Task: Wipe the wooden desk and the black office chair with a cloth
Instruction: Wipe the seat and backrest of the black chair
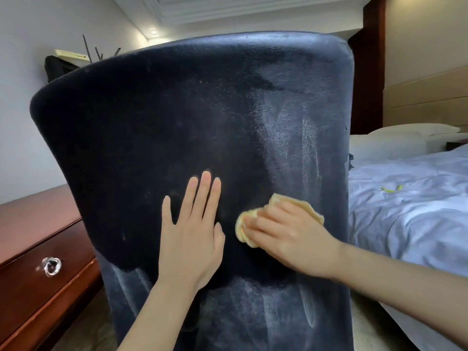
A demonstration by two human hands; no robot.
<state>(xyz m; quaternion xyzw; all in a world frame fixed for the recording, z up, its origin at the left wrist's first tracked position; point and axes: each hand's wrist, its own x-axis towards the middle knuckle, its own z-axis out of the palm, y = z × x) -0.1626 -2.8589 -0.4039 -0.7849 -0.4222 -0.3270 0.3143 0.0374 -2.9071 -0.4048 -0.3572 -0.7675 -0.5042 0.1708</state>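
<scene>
The right hand (286, 236) presses a crumpled yellow cloth (255, 224) flat against the chair back (192, 117), its fingers lying over the soft, bunched fabric and lightly curled on it. Just beside it the left hand (192, 234) rests palm-down on the same surface, fingers straight and slightly spread, pointing upward. The back is black grained leather, a tall curved panel standing upright with a rounded top edge; pale dusty streaks run vertically along its right side and lower part. No writing is readable. At left stands the reddish wooden desk (33, 287) with a metal ring pull (52, 266); at right, a bed (410, 198) with rumpled pale sheets.
</scene>
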